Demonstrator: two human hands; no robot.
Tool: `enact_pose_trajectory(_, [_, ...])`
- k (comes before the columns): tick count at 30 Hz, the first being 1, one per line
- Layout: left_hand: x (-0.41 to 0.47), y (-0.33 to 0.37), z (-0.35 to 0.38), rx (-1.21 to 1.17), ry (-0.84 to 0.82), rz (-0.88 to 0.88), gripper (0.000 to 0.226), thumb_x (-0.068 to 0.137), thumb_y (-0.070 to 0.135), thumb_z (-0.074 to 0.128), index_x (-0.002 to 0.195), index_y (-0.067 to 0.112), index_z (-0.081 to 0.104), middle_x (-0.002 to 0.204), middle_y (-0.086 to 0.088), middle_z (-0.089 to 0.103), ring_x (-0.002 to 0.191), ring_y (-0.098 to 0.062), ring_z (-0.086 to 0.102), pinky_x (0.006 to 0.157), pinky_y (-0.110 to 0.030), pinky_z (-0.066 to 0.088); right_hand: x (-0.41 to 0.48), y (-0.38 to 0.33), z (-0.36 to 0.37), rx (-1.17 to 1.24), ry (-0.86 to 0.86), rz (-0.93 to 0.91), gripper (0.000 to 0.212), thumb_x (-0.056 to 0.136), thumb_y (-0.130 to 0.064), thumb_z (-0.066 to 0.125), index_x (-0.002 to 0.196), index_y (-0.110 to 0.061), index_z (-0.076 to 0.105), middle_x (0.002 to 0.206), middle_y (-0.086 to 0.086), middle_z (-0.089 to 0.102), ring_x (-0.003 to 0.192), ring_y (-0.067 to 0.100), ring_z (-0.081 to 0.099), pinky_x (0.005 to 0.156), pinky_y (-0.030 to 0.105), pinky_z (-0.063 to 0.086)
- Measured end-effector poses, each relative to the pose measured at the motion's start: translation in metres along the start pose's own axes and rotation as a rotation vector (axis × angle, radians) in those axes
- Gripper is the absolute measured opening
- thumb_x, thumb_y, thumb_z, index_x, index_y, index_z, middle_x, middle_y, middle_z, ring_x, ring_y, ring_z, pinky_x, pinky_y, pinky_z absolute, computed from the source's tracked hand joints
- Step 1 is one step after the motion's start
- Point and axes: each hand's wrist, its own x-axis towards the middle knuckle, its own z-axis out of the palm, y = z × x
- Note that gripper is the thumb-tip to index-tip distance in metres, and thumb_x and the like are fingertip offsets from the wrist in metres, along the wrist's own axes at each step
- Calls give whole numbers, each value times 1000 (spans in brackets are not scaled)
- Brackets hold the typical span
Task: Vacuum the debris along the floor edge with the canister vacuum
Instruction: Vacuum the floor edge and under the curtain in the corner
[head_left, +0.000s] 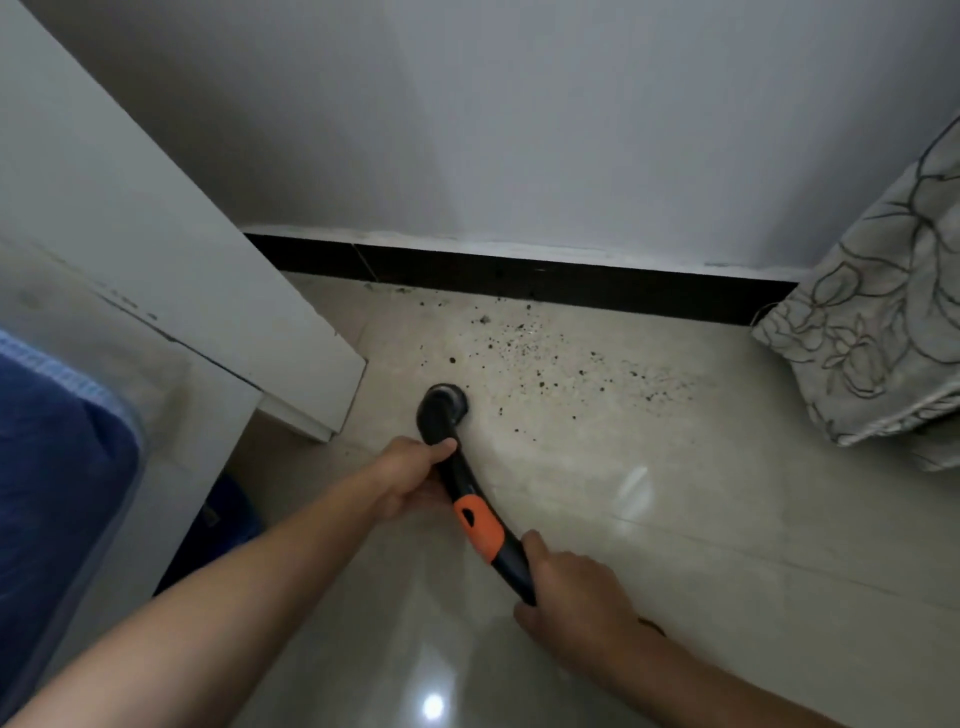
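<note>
Left hand (410, 475) fingers and right hand (566, 587) fingers clamped round vacuum wand (470, 488); nozzle (444, 405) beyond left fingers, at near rim of debris (524, 345); most crumbs remain toward baseboard (519, 273); task barely begun.

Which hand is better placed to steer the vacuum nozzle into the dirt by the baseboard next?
Probably the left hand: it grips the black tube just behind the nozzle, which sits beside the debris. The right hand holds the tube farther back, behind the orange collar.

One left hand (408, 478), one right hand (571, 587), one vacuum wand (478, 525), one cabinet (156, 234), one patterned curtain (878, 322), one debris scatter (540, 353)
</note>
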Motion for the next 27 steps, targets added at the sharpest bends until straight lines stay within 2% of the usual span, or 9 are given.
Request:
enact_pose_trajectory(5, [2, 12, 29, -5, -55, 12, 35, 98, 24, 55, 115, -6, 55, 101, -26, 68, 79, -34, 69, 52, -36, 57, -3, 18, -14, 2, -25, 27, 40, 85, -35, 57, 118, -21, 38, 109, 7, 63, 97, 31, 61, 66, 34, 34])
enact_pose_trajectory(8, [20, 18, -12, -44, 100, 36, 36, 97, 23, 57, 112, -9, 55, 101, -27, 66, 72, -32, 66, 46, -33, 55, 39, -7, -19, -6, -52, -56, 38, 85, -32, 57, 116, -18, 40, 107, 9, 62, 85, 30, 58, 65, 33, 39])
enact_pose_trajectory(11, [43, 22, -56, -73, 293, 103, 31, 94, 24, 61, 96, -6, 58, 98, -26, 65, 70, -32, 63, 59, -41, 56, 81, -42, -15, 13, -41, -153, 36, 87, -30, 59, 114, -15, 42, 97, 5, 57, 74, 23, 47, 52, 27, 35])
enact_pose_trajectory(13, [51, 24, -68, -61, 335, 130, 29, 94, 26, 62, 91, -3, 57, 96, -24, 63, 70, -30, 60, 65, -38, 53, 94, -53, -15, 16, -8, -175, 36, 87, -29, 60, 114, -15, 43, 98, 8, 58, 74, 21, 45, 51, 28, 31])
enact_pose_trajectory(16, [45, 29, -51, -53, 243, 159, 29, 95, 25, 61, 93, -4, 58, 95, -24, 64, 68, -30, 61, 64, -38, 53, 84, -41, -17, -14, 28, -122, 36, 86, -31, 60, 115, -17, 42, 104, 8, 60, 74, 21, 47, 63, 30, 38])
enact_pose_trajectory(19, [35, 33, -8, -25, 93, 168, 38, 95, 27, 60, 110, -8, 58, 98, -25, 67, 72, -32, 66, 68, -43, 58, 59, -8, -23, -22, 56, 1, 35, 85, -34, 57, 112, -21, 39, 91, 2, 54, 74, 23, 51, 64, 32, 42])
enact_pose_trajectory(22, [23, 31, 34, -5, -51, 172, 40, 96, 27, 58, 114, -9, 56, 83, -20, 67, 58, -26, 67, 50, -39, 58, 24, 20, -26, -25, 51, 99, 35, 84, -35, 55, 111, -24, 36, 92, 1, 55, 75, 25, 49, 64, 33, 37])
enact_pose_trajectory(24, [9, 23, 53, -6, -161, 145, 39, 97, 24, 58, 114, -11, 55, 77, -20, 68, 52, -25, 68, 45, -36, 56, -1, 34, -21, -31, 43, 142, 42, 84, -38, 55, 119, -25, 36, 106, 4, 62, 89, 28, 58, 67, 32, 34])
enact_pose_trajectory(27, [-6, 0, 63, 10, -273, 87, 39, 95, 21, 60, 115, -12, 54, 87, -27, 70, 67, -35, 71, 57, -43, 59, -34, 46, -6, -48, -7, 210, 65, 84, -41, 56, 140, -27, 26, 122, 7, 60, 111, 29, 58, 73, 32, 30])
